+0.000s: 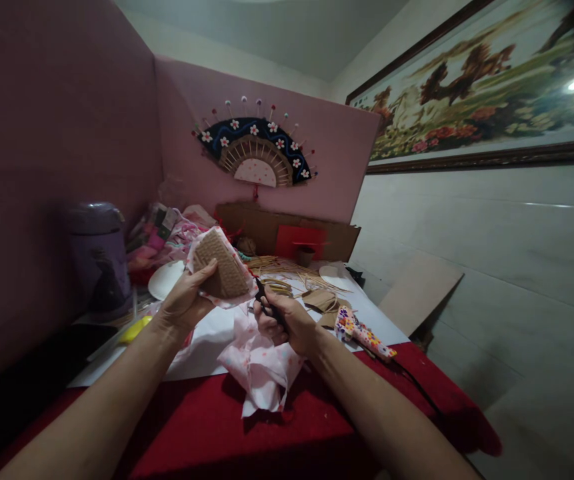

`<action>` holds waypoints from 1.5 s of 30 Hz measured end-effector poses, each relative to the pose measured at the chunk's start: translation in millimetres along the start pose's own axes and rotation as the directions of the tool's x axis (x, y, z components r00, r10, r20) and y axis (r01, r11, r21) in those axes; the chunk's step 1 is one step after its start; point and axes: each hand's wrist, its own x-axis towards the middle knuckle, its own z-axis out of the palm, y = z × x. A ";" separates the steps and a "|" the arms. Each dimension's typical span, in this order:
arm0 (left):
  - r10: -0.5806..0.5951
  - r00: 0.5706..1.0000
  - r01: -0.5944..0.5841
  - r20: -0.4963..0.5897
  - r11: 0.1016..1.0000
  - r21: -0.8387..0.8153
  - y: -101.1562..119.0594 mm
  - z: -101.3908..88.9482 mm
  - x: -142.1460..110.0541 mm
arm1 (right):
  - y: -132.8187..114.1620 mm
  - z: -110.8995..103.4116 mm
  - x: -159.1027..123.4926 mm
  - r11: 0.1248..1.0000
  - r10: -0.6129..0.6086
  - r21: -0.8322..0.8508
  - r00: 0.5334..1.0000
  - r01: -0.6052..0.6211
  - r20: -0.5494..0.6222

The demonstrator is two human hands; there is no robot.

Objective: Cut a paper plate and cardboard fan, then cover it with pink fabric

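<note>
My left hand (187, 297) grips a piece of brown corrugated cardboard (224, 270), thumb on its face. A border of white-and-pink dotted fabric shows around the cardboard's edges. Black-handled scissors (265, 300) are in my closed right hand (289, 319), their blades close to the fabric's lower right corner. Whether the blades touch the cloth I cannot tell. Below both hands, a crumpled piece of the same dotted fabric (261, 367) lies partly on white paper and partly on the red tablecloth (187, 427).
A flower-patterned glue gun (364, 335) with a black cord lies on the right. Behind are cardboard scraps (321, 300), thin sticks (291, 268) and a small dark cup (305, 255). A purple flask (99, 260) stands left. A decorated fan (257, 150) hangs on the pink board.
</note>
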 end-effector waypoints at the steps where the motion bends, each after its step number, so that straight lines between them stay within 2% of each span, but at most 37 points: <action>1: 0.000 1.000 0.000 0.007 1.000 -0.003 0.1 -0.1 0.0 | 0.1 -0.4 0.3 1.000 0.000 0.011 1.000 0.000 0.007; 7: 0.010 1.000 -0.010 0.016 0.999 -0.040 -0.1 -4.6 3.0 | 2.3 -3.5 1.3 0.998 -0.001 0.067 0.997 -0.004 0.072; 12: -0.046 0.999 0.046 0.026 0.998 -0.030 -0.2 -7.1 4.5 | 4.3 -2.9 2.1 0.997 -0.061 0.060 0.991 0.054 0.117; 25: -0.034 0.996 0.034 0.076 0.999 0.000 -1.1 -5.4 3.1 | 2.8 -2.5 2.0 0.994 -0.018 0.105 0.988 0.002 0.151; 31: -0.019 0.999 0.019 0.047 1.000 -0.003 -0.2 -2.0 1.0 | 4.3 -5.8 3.6 0.996 -0.048 0.077 0.991 0.039 0.126; 39: -0.027 0.999 0.027 0.042 1.000 0.005 0.5 -3.0 0.5 | 7.0 -5.7 4.6 0.996 -0.083 0.021 0.996 0.083 0.030; 45: -0.065 0.995 0.063 0.079 0.998 0.028 -0.7 -7.6 2.3 | 2.7 1.0 0.4 0.998 -0.012 0.065 0.997 0.007 0.074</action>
